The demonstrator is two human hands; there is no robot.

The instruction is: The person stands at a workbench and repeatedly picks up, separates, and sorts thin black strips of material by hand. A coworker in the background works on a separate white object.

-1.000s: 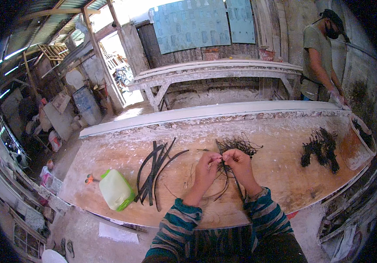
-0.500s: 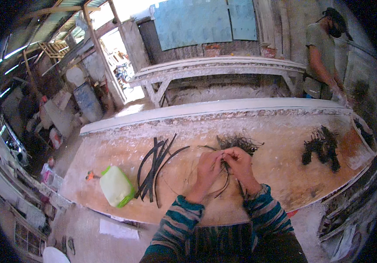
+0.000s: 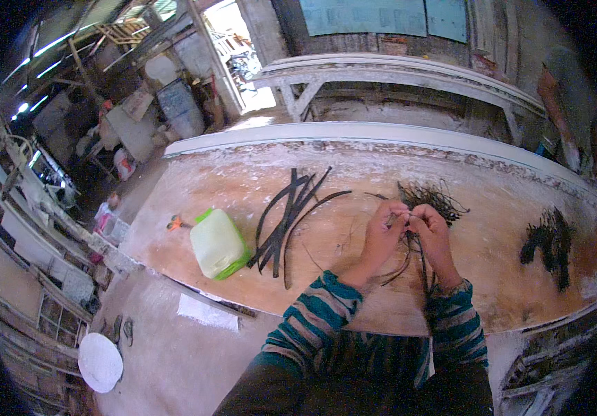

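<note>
Over the wooden table, my left hand point(image 3: 382, 236) and my right hand point(image 3: 433, 232) are close together with fingertips pinched. Between them is a thin black strip point(image 3: 423, 277), whose loose length hangs down toward my right sleeve. The exact spot they pinch is mostly covered by my fingers. Just behind my hands lies a tangled bunch of thin black strands point(image 3: 451, 200). Several longer, wider black strips point(image 3: 286, 222) lie crossed over one another left of my hands. Far to the right sits another dark, knotted bundle point(image 3: 551, 246).
A pale container with green edges point(image 3: 219, 244) and orange-handled scissors point(image 3: 175, 222) rest on the table's left point(image 3: 153, 239). A long white board point(image 3: 354, 132) runs along its far edge. Behind stands a long bench point(image 3: 395, 80). Another person's arm point(image 3: 555, 104) shows at far right.
The view has swung left and down, so the table sits further right and the other person is mostly out of sight. My hands stay pinched together; more of the hanging strip shows below them.
</note>
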